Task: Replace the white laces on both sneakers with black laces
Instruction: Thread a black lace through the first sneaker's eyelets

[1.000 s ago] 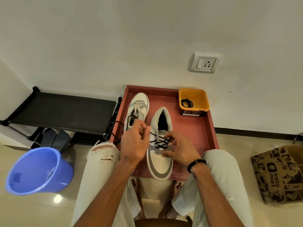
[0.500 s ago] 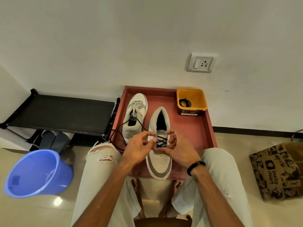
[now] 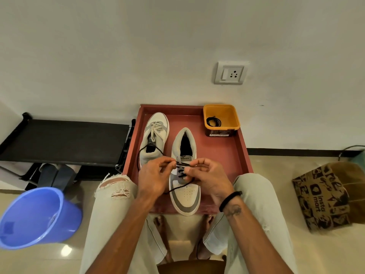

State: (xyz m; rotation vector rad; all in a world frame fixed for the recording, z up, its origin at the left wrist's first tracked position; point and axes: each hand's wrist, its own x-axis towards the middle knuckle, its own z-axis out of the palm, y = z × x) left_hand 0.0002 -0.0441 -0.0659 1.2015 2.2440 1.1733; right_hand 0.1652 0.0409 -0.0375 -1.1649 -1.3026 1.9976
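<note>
Here, both hands (image 3: pixel 182 175) pinching black lace (image 3: pixel 182 164) over near sneaker (image 3: pixel 185 192), apparently knotting, far sneaker (image 3: pixel 157 135) white-laced

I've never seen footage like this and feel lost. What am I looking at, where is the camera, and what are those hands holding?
There is no machine: the camera sits on a person's head, looking down at their own hands. A red tray on the floor holds two sneakers. The left hand and right hand each pinch a black lace over the near sneaker. The far sneaker keeps its white lace. An orange tub holds another coiled black lace.
</note>
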